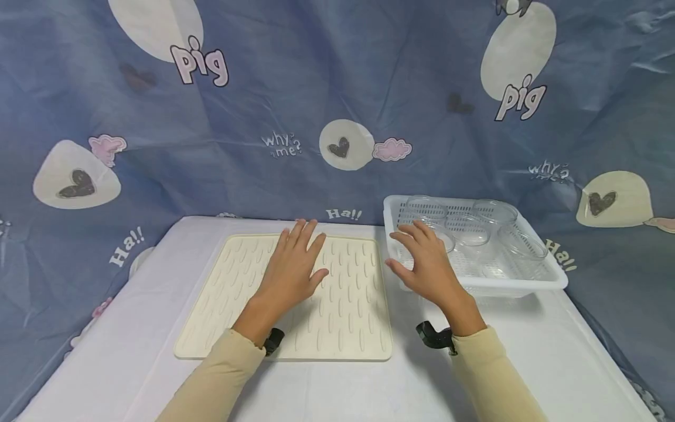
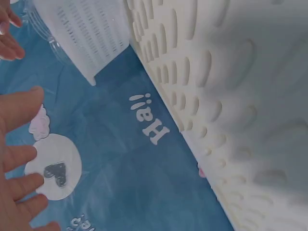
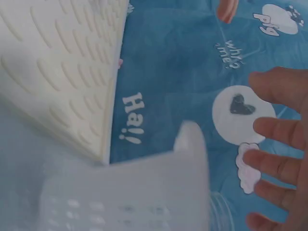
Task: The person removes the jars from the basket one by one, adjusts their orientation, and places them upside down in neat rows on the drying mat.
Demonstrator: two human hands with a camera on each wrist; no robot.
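Observation:
My left hand point(image 1: 290, 269) hovers over a cream ridged drying mat point(image 1: 348, 328), its fingers spread and nothing held. Near the left rim of a white plastic basket point(image 1: 501, 285) is my right hand point(image 1: 429, 266), also with spread fingers and holding nothing. Several clear round dishes point(image 1: 468, 230) sit inside the basket, one partly hidden behind the right hand. In the left wrist view, the left hand point(image 2: 19, 168) shows apart from the mat point(image 2: 187, 72). The right wrist view has the right hand point(image 3: 284, 149) beside the basket point(image 3: 144, 187), not visibly touching it.
Both things stand on a table with a white cloth point(image 1: 337, 390), the basket right of the mat. A blue printed curtain point(image 1: 263, 187) hangs along the back and sides. A dark wrist strap device point(image 1: 435, 335) juts from the right wrist.

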